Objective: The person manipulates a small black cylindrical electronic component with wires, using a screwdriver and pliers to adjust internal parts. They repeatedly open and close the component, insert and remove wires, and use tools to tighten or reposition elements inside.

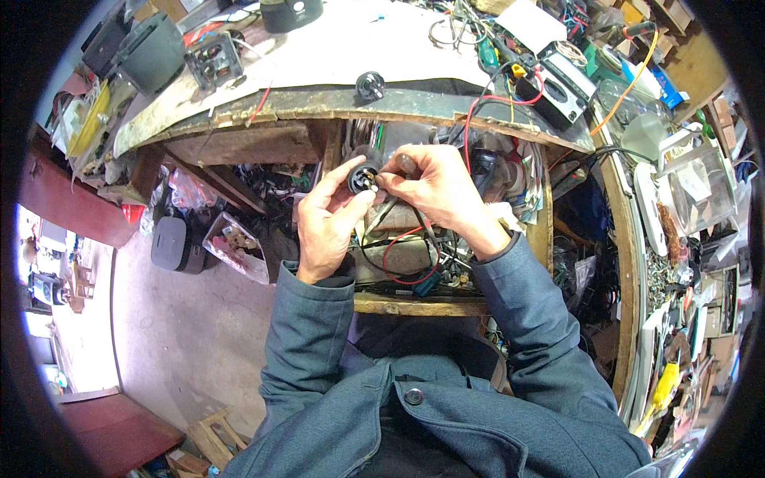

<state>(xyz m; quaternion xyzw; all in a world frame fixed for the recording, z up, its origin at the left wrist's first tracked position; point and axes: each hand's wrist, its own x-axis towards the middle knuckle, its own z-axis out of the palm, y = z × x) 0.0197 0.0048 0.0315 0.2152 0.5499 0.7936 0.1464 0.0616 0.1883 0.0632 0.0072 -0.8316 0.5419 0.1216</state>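
Observation:
My left hand is closed round the rim of a small round black part with bright metal bits inside it, and holds it over an open drawer. At the part's right edge, the fingers of my right hand are pinched together. A brownish piece shows between those fingers, but what it is I cannot make out. Beyond my hands, a similar round black part lies on the front edge of the workbench. Below my right hand, a red wire loops over the drawer's contents.
At the bench's right stands a black-and-silver meter box with red and black leads. Dark housings sit at the back left. Cluttered shelves run down the right side. On the floor at left are a black case and a carton.

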